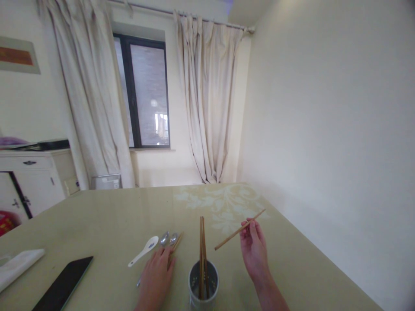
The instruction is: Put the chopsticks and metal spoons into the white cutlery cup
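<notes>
Right hand [254, 248] pinches 1 chopstick [239, 230]; left hand [155, 276] flat on cutlery [168, 239].

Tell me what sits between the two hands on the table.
In the head view, a grey utensil holder with upright chopsticks stands between the left hand, resting on cutlery, and the right hand, which holds a single chopstick.

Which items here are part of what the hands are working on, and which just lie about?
In use: chopstick in right hand; holder with chopsticks; spoons by left hand.
Lying about: phone, cloth.
</notes>
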A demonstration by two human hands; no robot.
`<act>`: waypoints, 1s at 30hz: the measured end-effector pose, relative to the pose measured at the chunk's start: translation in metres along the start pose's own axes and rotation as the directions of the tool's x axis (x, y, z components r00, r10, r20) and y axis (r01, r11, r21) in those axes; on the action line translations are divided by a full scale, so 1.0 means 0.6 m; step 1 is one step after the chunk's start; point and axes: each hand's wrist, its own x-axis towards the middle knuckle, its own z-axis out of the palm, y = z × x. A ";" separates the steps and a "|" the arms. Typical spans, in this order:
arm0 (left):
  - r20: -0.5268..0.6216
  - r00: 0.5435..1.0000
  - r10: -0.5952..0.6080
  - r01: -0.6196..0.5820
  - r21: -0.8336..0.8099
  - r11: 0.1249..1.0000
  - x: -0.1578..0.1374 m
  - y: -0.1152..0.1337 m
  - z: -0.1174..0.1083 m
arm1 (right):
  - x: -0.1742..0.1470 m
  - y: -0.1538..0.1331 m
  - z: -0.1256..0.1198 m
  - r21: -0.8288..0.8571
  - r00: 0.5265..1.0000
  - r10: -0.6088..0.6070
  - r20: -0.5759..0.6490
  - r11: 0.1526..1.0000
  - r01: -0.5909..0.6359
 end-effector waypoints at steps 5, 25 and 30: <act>0.087 0.996 -0.016 0.014 0.025 1.000 -0.001 0.009 -0.009 | -0.036 0.010 0.018 -0.120 0.981 0.076 0.176 0.991 -0.055; 0.024 1.000 -0.012 0.014 -0.077 0.997 -0.003 0.016 -0.009 | -0.088 0.019 0.046 -0.525 0.825 0.251 0.506 0.849 0.064; 0.043 0.999 -0.027 0.034 -0.170 0.985 -0.001 0.024 -0.009 | -0.091 0.020 0.049 -0.503 0.814 0.271 0.513 0.864 0.029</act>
